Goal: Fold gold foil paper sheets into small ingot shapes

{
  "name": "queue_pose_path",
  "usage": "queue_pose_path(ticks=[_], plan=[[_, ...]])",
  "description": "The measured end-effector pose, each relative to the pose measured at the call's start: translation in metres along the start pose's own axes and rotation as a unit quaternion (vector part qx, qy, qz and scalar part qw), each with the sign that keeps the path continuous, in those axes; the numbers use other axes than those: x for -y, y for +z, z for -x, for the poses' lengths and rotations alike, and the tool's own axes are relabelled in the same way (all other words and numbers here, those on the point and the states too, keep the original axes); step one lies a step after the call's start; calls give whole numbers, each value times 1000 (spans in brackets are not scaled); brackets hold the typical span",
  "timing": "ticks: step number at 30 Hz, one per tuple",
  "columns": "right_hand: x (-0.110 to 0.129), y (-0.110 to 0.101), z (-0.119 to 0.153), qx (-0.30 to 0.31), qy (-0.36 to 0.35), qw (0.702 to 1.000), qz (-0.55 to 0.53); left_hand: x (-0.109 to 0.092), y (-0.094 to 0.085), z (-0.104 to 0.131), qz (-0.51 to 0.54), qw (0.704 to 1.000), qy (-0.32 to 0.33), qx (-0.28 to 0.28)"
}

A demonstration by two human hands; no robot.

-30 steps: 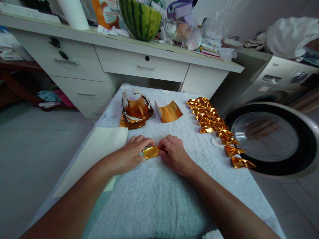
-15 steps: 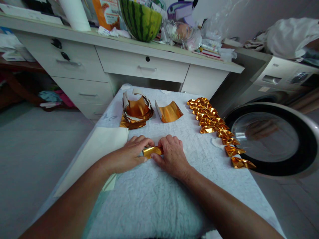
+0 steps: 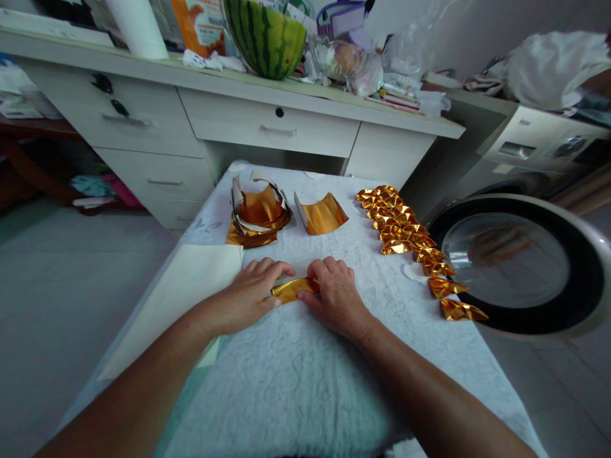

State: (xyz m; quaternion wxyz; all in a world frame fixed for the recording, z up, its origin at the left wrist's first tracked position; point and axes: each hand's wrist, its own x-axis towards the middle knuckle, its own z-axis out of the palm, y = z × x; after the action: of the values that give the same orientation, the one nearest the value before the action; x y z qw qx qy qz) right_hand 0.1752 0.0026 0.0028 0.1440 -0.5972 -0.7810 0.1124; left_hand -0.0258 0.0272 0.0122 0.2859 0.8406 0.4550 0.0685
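A small strip of gold foil paper (image 3: 292, 291), rolled or folded into a narrow band, lies low over the cloth between my hands. My left hand (image 3: 251, 292) has its thumb at the strip's left end, the index finger curved just above. On the right end, my right hand (image 3: 337, 294) pinches it between thumb and bent fingers. Beyond them a curved gold foil sheet (image 3: 325, 215) lies alone, beside a curled stack of gold foil sheets (image 3: 260, 210) with pale backs. Folded gold foil pieces (image 3: 396, 219) lie in overlapping rows along the table's right side.
A pale cloth covers the table (image 3: 286, 388); a cream paper sheet (image 3: 191, 286) lies at its left. Behind stands a white counter with drawers (image 3: 267, 124), bearing a cut watermelon (image 3: 267, 41). The open washing machine door (image 3: 510, 254) is close to the right edge.
The gold strip shows longer between my hands, and my right hand has shifted slightly right. My left index finger has lifted a little off the strip.
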Motion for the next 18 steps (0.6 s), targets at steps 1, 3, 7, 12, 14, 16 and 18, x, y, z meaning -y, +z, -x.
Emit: queue_pose_path(ticks=[1,3,7,12,14,16,18], plan=[[-3,-1,0,-3,4,1000,0,0,0,0,2,1000,1,-2],[-9,-2,0,-7,14,1000,2,1,1,-1,6,1000,5,-11],[-20,-6,0,-6,38,999,13,3,1,-1,3,1000,15,-15],[-33,-13,-3,20,64,997,29,2,0,0,-1,1000,9,-3],[-37,-16,-5,36,68,997,29,1,0,0,1,1000,4,2],[-42,-19,-6,46,64,997,25,1,0,0,4,1000,1,6],[-46,-21,-6,49,58,997,21,1,0,1,5,1000,2,4]])
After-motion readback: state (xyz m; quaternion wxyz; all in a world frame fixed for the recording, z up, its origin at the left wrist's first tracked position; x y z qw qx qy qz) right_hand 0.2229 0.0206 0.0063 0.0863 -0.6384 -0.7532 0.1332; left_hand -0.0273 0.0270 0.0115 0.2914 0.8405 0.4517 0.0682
